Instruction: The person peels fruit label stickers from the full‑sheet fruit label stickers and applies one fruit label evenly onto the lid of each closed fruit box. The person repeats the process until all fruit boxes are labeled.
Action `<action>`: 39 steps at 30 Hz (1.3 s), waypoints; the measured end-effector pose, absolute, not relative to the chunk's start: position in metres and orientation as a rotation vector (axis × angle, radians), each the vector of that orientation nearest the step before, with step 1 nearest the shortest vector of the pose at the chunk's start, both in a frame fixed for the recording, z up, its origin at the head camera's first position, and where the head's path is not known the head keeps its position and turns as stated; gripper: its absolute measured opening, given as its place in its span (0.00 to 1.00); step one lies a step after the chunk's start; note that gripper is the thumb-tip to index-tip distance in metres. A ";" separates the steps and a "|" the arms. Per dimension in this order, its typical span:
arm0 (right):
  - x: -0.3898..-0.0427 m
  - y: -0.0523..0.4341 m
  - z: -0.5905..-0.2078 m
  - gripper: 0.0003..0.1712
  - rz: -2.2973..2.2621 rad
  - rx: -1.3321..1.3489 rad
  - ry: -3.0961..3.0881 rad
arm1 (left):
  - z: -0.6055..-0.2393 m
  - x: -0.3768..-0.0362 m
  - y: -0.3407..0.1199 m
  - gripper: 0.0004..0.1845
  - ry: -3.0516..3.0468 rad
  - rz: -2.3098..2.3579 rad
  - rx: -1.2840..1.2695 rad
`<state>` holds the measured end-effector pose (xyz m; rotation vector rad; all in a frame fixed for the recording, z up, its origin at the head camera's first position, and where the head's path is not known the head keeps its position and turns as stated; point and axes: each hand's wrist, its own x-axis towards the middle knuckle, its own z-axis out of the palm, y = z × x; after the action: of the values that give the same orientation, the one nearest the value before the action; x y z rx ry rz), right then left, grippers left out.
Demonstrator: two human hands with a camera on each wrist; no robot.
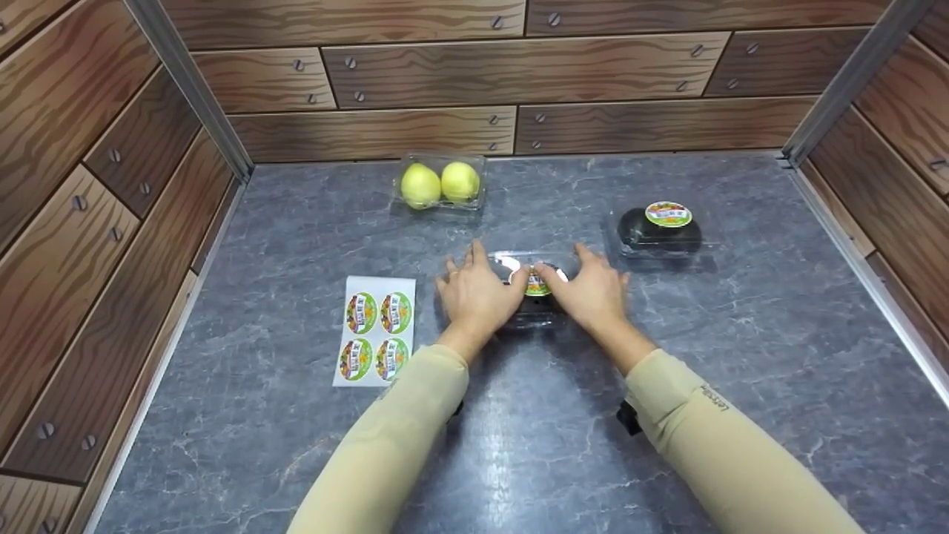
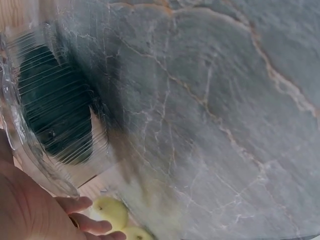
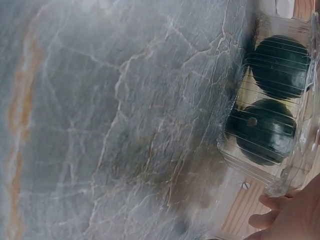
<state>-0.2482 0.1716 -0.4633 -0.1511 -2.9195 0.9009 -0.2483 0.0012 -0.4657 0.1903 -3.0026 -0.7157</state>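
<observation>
A clear plastic clamshell box [image 1: 530,320] sits on the marbled table between both hands. Dark round fruits, like avocados [image 3: 272,130], show through its ribbed wall in the wrist views. An oval fruit-print sticker [image 1: 537,285] lies on the lid. My left hand [image 1: 478,297] rests on the box's left part, thumb pressing the sticker, other fingers spread forward. From the other side my right hand [image 1: 595,293] mirrors it, its thumb also on the sticker and its fingers extended along the right edge. Parts of the lid and fruit are hidden beneath the hands.
Left of the box lies a white sheet [image 1: 381,282] with several oval stickers. At the back, a clear box [image 1: 478,204] holds two yellow-green apples [image 1: 420,185]. To the right stands another clamshell [image 1: 660,254] with dark fruit and a sticker [image 1: 669,214]. Wood-patterned walls [image 1: 422,78] enclose the table.
</observation>
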 end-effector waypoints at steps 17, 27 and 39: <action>-0.249 0.168 -0.467 0.53 0.885 -0.200 -2.886 | -0.467 -0.248 0.004 0.55 -3.039 -0.606 0.195; -0.249 0.167 -0.468 0.50 0.901 -0.203 -2.865 | -0.465 -0.250 0.006 0.52 -3.036 -0.580 0.234; -0.249 0.168 -0.467 0.50 0.910 -0.189 -2.872 | -0.466 -0.250 0.006 0.50 -3.041 -0.554 0.242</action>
<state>-0.2489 0.1676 -0.4674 -0.1891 -2.8723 0.9101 -0.2503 0.0057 -0.4657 0.2416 -3.0406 -0.5540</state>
